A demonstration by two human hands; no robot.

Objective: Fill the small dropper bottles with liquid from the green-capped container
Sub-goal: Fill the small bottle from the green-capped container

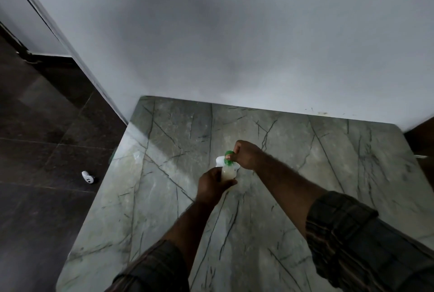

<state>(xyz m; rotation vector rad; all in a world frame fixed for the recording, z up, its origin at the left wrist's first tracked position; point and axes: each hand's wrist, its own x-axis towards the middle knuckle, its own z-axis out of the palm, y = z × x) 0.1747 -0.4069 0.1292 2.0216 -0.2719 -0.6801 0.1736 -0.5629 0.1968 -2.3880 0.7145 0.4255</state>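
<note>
— What does the container look like?

— Small and pale, translucent, with a cloudy yellowish-white liquid inside. It stands roughly upright, lifted above the middle of the marbled desk.

— And its cap?

— The green cap sits on top, partly covered by fingers, so whether it is tight or loosened cannot be told.

— Any dropper bottles?

— Something white shows just behind the cap, touching it in the view; too blurred to say whether it is a bottle.

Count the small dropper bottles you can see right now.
0 clearly. Only the green-capped container shows, gripped by left hand and right hand; white shapes behind it might be bottles.
</note>
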